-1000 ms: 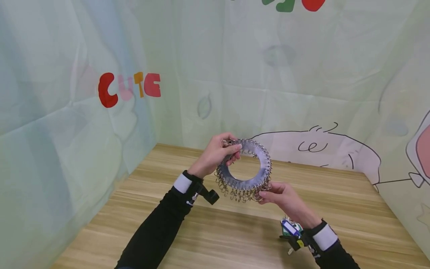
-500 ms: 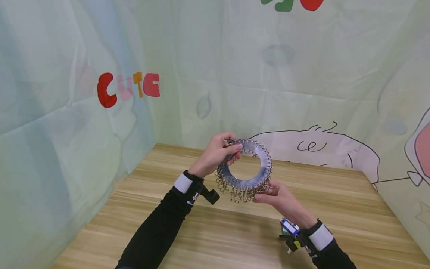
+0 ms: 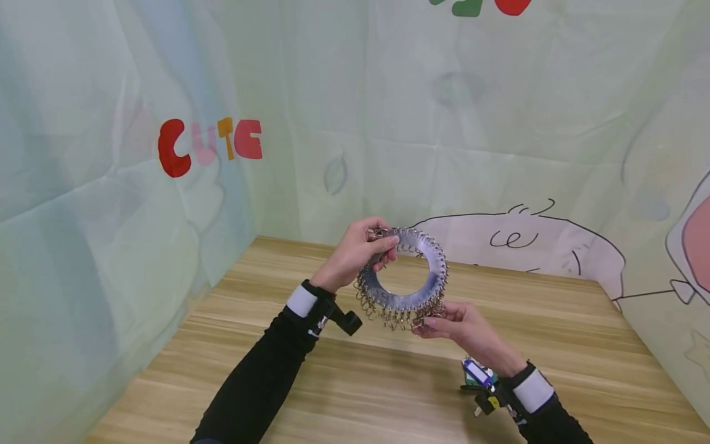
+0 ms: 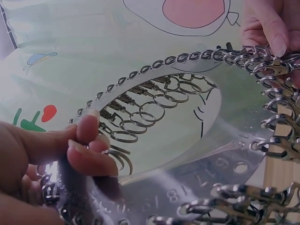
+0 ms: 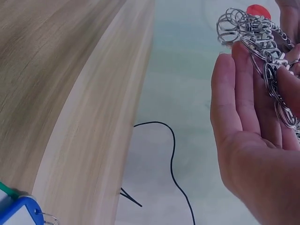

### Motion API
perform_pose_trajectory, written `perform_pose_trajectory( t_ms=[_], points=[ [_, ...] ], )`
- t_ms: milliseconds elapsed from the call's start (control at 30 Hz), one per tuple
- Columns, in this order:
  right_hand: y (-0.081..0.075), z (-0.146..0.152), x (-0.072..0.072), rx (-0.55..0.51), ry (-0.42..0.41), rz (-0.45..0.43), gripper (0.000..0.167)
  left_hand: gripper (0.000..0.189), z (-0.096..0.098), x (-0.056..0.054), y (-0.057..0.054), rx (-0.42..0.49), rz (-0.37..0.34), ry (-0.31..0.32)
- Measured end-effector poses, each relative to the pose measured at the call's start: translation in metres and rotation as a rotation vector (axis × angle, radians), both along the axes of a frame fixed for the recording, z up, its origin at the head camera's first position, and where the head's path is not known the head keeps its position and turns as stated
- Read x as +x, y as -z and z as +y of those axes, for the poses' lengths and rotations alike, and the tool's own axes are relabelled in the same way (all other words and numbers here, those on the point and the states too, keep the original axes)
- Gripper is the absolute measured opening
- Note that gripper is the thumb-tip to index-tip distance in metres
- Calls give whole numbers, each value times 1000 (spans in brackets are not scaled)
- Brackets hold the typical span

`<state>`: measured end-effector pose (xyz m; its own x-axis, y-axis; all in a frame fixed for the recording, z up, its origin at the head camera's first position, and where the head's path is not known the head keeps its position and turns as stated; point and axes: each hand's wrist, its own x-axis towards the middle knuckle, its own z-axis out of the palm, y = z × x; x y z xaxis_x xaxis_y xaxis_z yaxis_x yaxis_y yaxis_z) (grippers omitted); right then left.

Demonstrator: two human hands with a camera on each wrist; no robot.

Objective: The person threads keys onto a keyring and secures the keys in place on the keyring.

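My left hand (image 3: 352, 250) grips the upper left of a flat grey round plate (image 3: 399, 302), thumb on its near face, holding it above the table. Numbers and small holes run along the plate (image 4: 187, 187) in the left wrist view. Metal clasps with split rings (image 4: 152, 112) hang from holes all round its edge. At the lower right, my right hand (image 3: 477, 333) pinches some of these clasps (image 5: 267, 42) between thumb and fingers. In the right wrist view the fingers lie behind the clasps and split rings.
Beneath my right wrist lies a small bunch of key tags (image 3: 478, 373), blue and green, on the wood-grain table (image 3: 355, 394). A blue tag (image 5: 23, 211) shows in the right wrist view's corner. Printed cloth (image 3: 499, 123) walls the table's back and sides.
My right hand has shifted slightly left along the clasps at the plate's lower edge, its thumb changing place on them. My left hand keeps its hold and the plate stays nearly still.
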<state>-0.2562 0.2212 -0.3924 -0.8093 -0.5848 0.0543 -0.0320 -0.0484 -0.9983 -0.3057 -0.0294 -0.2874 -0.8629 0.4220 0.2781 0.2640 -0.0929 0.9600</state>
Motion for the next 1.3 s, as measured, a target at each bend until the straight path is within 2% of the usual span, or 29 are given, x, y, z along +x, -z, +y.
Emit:
perform_pose_trajectory(
  t_ms=[467,667,833,1133,1300],
  points=[
    [1,3,-2,65,37,25,34,8,1,-4,2,-19,-2,-14],
    [7,6,-4,41,56,8,37,9,2,-5,7,-44,5,-24],
    [11,8,-6,16,58,0,32,8,3,-7,11,-46,9,-28],
    [10,11,-8,20,64,9,34,7,3,-8,8,-21,2,-23],
    [12,16,-10,22,62,3,40,9,4,-9,11,-28,3,-30]
  ],
)
